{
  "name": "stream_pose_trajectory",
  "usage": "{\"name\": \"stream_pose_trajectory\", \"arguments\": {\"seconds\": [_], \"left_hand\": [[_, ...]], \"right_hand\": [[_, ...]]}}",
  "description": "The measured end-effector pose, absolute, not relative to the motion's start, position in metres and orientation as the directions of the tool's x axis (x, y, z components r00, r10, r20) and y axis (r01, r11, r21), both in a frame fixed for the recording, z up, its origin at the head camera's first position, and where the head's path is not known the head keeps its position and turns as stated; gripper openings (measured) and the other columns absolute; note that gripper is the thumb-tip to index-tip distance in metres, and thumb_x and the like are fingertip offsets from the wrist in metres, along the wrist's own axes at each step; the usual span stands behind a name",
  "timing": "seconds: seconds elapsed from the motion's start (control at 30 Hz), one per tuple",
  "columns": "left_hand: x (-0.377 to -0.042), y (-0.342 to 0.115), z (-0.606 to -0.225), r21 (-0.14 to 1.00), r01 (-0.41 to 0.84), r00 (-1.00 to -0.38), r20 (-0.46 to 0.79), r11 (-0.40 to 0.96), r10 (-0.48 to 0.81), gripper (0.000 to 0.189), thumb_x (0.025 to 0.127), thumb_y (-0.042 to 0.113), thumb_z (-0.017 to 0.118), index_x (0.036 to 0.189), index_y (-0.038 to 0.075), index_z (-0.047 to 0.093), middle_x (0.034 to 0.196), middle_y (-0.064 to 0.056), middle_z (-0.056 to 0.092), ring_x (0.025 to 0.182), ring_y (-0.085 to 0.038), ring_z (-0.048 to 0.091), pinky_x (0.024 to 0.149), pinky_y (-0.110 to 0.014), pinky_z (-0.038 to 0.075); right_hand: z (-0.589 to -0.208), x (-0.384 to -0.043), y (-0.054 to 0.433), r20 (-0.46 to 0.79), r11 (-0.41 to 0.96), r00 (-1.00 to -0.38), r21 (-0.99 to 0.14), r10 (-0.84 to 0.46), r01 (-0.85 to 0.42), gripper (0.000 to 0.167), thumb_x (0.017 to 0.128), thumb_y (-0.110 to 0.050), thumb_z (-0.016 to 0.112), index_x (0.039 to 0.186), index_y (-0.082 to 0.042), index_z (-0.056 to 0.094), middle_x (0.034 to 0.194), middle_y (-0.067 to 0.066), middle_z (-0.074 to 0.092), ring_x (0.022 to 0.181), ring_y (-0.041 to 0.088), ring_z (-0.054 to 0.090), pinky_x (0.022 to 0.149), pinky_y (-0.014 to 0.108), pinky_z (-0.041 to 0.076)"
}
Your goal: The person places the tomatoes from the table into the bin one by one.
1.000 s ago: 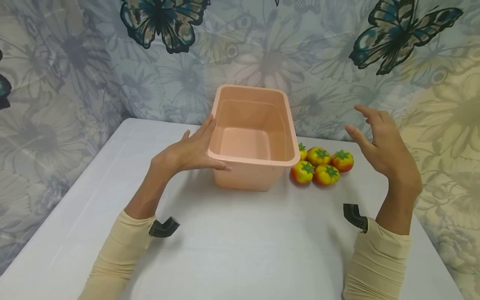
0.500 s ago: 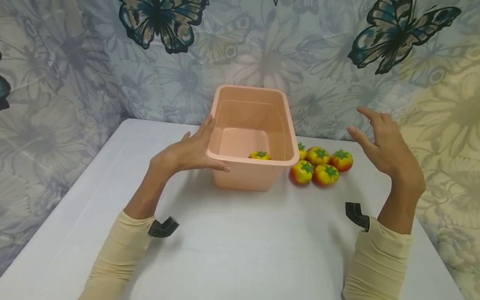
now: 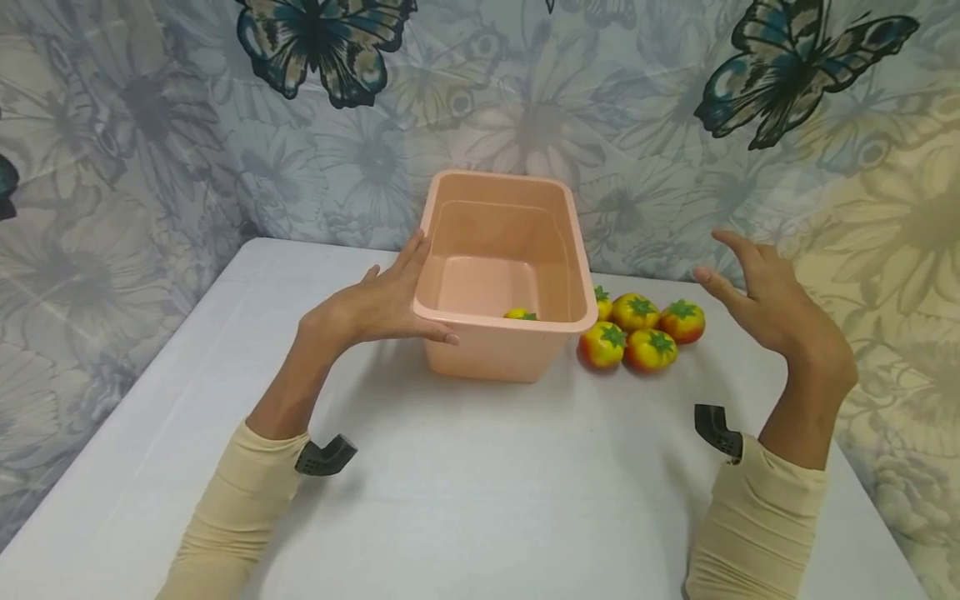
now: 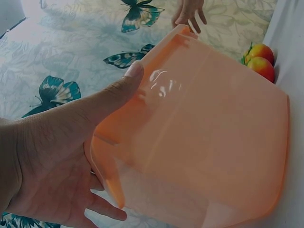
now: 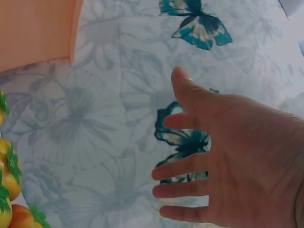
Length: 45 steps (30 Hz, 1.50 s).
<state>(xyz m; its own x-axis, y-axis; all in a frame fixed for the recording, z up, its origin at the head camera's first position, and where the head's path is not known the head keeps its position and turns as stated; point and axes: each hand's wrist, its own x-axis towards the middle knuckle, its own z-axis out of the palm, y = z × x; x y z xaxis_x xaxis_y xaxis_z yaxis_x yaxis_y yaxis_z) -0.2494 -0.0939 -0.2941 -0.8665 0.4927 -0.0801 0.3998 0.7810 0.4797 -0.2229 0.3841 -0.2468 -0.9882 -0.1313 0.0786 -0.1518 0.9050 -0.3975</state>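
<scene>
My left hand [image 3: 367,308] rests against the near left corner of a peach plastic tub [image 3: 487,354]. Its thumb [image 4: 111,99] lies straight along the front wall under the rim, and its straight fingers reach along the left side. Inside the tub, a yellow fruit with a green leafy top [image 3: 519,314] shows just above the near rim; most of it is hidden. To the right of the tub, my right hand [image 3: 780,304] hovers with fingers spread, holding nothing. Between tub and hand sit several red-yellow tomato-like fruits [image 3: 651,350] with green tops.
A white-covered table [image 3: 480,483] carries the tub and fruits. Close behind it stands a patterned wall covering [image 3: 540,125] with flowers and butterflies. The tub partly hides one fruit [image 3: 603,304] of the group. Dark wrist mounts sit on both sleeves.
A fruit that was out of sight a second ago has appeared inside the tub and sunk slightly lower behind the near rim. My right hand has drifted slightly right and down; the left has stayed put.
</scene>
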Motion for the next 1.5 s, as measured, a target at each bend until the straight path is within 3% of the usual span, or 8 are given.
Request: {"name": "stream_pose_trajectory", "arguments": {"seconds": [0.73, 1.03, 1.5], "left_hand": [[-0.25, -0.094, -0.296, 0.475, 0.403, -0.865, -0.081, 0.782, 0.495, 0.139, 0.08, 0.079, 0.071, 0.166, 0.019, -0.019, 0.175, -0.001, -0.024, 0.166, -0.025, 0.001, 0.127, -0.072, 0.012], [-0.251, -0.095, -0.297, 0.483, 0.398, -0.868, -0.075, 0.78, 0.49, 0.138, 0.08, 0.079, 0.071, 0.166, 0.019, -0.019, 0.175, 0.002, -0.023, 0.166, -0.025, 0.004, 0.128, -0.07, 0.012], [-0.251, -0.094, -0.296, 0.482, 0.4, -0.866, -0.079, 0.779, 0.493, 0.14, 0.079, 0.079, 0.072, 0.166, 0.021, -0.021, 0.175, -0.001, -0.023, 0.166, -0.026, 0.002, 0.127, -0.071, 0.014]], "right_hand": [[-0.277, -0.244, 0.426, -0.198, 0.93, -0.978, -0.367, -0.062, 0.016, 0.098, 0.108, -0.06, 0.039, 0.165, 0.001, -0.011, 0.169, 0.037, -0.007, 0.154, 0.063, 0.001, 0.117, 0.081, 0.011], [-0.299, -0.256, 0.436, -0.264, 0.931, -0.961, -0.365, -0.077, 0.026, 0.097, 0.109, -0.055, 0.044, 0.163, 0.007, -0.008, 0.16, 0.047, 0.016, 0.146, 0.065, 0.021, 0.115, 0.079, 0.023], [-0.325, -0.267, 0.436, -0.342, 0.943, -0.934, -0.334, -0.103, 0.018, 0.094, 0.11, -0.053, 0.04, 0.162, 0.01, -0.007, 0.157, 0.05, 0.019, 0.145, 0.066, 0.022, 0.116, 0.078, 0.023]]}}
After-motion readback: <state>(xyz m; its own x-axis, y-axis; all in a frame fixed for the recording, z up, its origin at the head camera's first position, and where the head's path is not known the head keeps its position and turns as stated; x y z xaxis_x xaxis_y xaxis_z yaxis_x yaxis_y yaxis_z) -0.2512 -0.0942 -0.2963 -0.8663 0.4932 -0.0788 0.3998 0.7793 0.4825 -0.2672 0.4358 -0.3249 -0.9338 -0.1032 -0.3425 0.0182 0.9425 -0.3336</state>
